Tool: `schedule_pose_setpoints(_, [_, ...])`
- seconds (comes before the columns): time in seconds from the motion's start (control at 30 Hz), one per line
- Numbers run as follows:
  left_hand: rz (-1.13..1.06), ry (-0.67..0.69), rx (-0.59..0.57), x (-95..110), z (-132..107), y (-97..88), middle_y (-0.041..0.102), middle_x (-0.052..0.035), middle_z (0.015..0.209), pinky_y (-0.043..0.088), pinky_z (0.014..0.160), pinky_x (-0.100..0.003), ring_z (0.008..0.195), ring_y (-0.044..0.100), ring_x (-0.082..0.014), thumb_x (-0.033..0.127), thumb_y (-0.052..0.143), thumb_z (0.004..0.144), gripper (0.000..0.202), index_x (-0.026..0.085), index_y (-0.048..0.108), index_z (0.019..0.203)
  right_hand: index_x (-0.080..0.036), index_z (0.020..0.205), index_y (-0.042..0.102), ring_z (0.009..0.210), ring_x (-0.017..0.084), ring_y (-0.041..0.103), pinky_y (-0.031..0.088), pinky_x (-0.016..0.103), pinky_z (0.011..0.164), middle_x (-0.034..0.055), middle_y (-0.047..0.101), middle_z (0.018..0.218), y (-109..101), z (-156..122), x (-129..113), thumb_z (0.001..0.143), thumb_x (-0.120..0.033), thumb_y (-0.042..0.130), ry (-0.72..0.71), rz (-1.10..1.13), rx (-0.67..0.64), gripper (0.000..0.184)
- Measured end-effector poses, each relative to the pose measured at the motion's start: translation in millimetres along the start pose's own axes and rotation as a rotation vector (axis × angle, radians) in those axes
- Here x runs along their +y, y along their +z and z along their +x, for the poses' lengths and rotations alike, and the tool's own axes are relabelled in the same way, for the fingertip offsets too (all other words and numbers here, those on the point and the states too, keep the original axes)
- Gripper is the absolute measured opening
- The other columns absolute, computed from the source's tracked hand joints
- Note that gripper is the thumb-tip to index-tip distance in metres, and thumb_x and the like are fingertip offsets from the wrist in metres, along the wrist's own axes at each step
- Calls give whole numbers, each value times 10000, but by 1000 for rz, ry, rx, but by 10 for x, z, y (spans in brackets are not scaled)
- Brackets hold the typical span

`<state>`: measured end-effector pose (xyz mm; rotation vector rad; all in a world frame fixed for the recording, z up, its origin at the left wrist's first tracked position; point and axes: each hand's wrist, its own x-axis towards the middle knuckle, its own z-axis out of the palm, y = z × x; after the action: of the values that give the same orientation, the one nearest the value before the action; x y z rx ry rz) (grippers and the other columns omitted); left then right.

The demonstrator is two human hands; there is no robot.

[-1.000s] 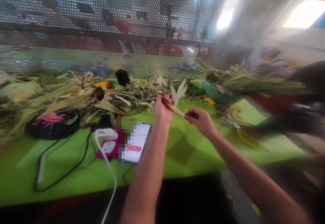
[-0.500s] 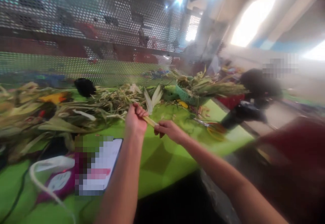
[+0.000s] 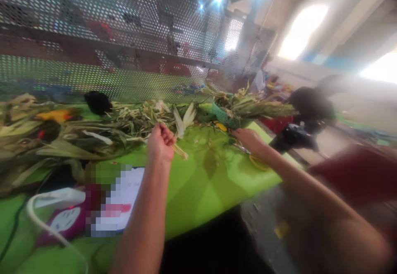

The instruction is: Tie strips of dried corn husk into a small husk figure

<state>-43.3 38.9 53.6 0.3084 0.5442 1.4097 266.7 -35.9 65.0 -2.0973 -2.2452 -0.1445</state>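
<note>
My left hand [image 3: 161, 141] is closed around a narrow bundle of pale dried corn husk [image 3: 180, 152], whose end sticks out below the fingers toward the right. My right hand [image 3: 249, 139] is stretched out over the green tabletop [image 3: 201, 187], away from that bundle. It is low beside the scissors [image 3: 259, 163], with their yellow-orange handles below the wrist. Its fingertips are turned down and blurred, so whether they grip anything is unclear. A split, pale corn husk [image 3: 186, 118] stands up just beyond my left hand.
Loose corn husks [image 3: 71, 141] are heaped along the left and back. A green basket [image 3: 225, 116] holds more husks near a yellow object [image 3: 221, 126]. A phone [image 3: 130, 199], a purple pouch [image 3: 66, 220] and a white cable [image 3: 34, 216] lie front left. A perforated metal screen [image 3: 124, 54] stands behind.
My right hand has let go of the husk bundle and moved right, to beside the scissors and basket. My left hand keeps hold of the bundle. The view has shifted slightly.
</note>
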Motion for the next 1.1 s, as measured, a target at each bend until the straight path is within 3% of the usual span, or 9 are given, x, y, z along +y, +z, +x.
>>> schedule_pose_setpoints(0.13, [34, 6, -9, -25, 40, -36, 241, 104, 422, 146, 358, -159, 327, 182, -36, 200, 477, 928, 271, 177, 414, 665, -157, 888, 723, 843, 214, 620, 405, 295, 728, 117, 702, 924, -230, 62, 37, 811, -90, 531, -143, -204, 88, 217])
schedule_pose_setpoints(0.3, [62, -14, -33, -47, 60, -57, 308, 96, 445, 154, 363, -156, 327, 211, -29, 214, 427, 955, 274, 174, 416, 684, -201, 862, 734, 842, 178, 635, 440, 278, 769, 38, 717, 911, -682, 191, -191, 819, -148, 572, -233, 120, 430, 175])
schedule_pose_setpoints(0.5, [128, -28, -147, -113, 56, -65, 591, 38, 599, 181, 369, -152, 333, 233, -9, 229, 487, 930, 221, 167, 449, 722, -192, 840, 732, 758, 162, 610, 453, 302, 750, 18, 702, 833, -1069, 416, -610, 794, -217, 651, -312, 354, 528, 97])
schedule_pose_setpoints(0.6, [154, -18, -251, -166, 22, -56, 728, -32, 852, 209, 381, -156, 361, 253, 0, 242, 541, 899, 211, 164, 455, 723, -190, 849, 730, 765, 152, 607, 454, 299, 759, 15, 696, 839, -1096, 515, -830, 797, -218, 652, -387, 403, 514, 99])
schedule_pose_setpoints(0.73, [156, -51, -437, -223, -56, -26, 729, -69, 1087, 232, 400, -165, 389, 269, 5, 230, 530, 904, 180, 162, 478, 746, -182, 860, 725, 787, 145, 607, 457, 297, 779, 19, 697, 863, -1055, 627, -1101, 810, -216, 627, -437, 445, 475, 115])
schedule_pose_setpoints(0.8, [169, -84, -491, -238, -76, -21, 736, -71, 1033, 240, 407, -171, 393, 274, -3, 261, 523, 920, 198, 163, 484, 752, -179, 861, 722, 797, 144, 609, 458, 297, 788, 22, 699, 877, -1030, 699, -1182, 810, -217, 621, -440, 453, 462, 120])
schedule_pose_setpoints(0.9, [173, -109, -493, -232, -54, -39, 704, -31, 801, 236, 408, -171, 383, 267, -14, 311, 523, 929, 229, 167, 489, 755, -179, 850, 714, 808, 145, 613, 460, 297, 794, 24, 703, 887, -1012, 843, -1192, 807, -216, 616, -429, 456, 488, 113])
schedule_pose_setpoints(1.0, [121, -122, -473, -174, 1, -74, 574, 29, 641, 231, 408, -164, 369, 257, -14, 286, 492, 945, 226, 167, 484, 753, -183, 844, 703, 816, 147, 619, 463, 295, 795, 22, 706, 889, -1018, 1001, -1085, 805, -214, 605, -391, 448, 559, 110])
schedule_pose_setpoints(1.1, [53, -135, -432, -85, 36, -94, 495, 49, 607, 238, 403, -163, 362, 261, -16, 264, 430, 974, 254, 169, 464, 740, -192, 851, 700, 805, 154, 623, 466, 297, 778, 21, 706, 871, -1012, 1134, -911, 799, -222, 598, -283, 405, 632, 119])
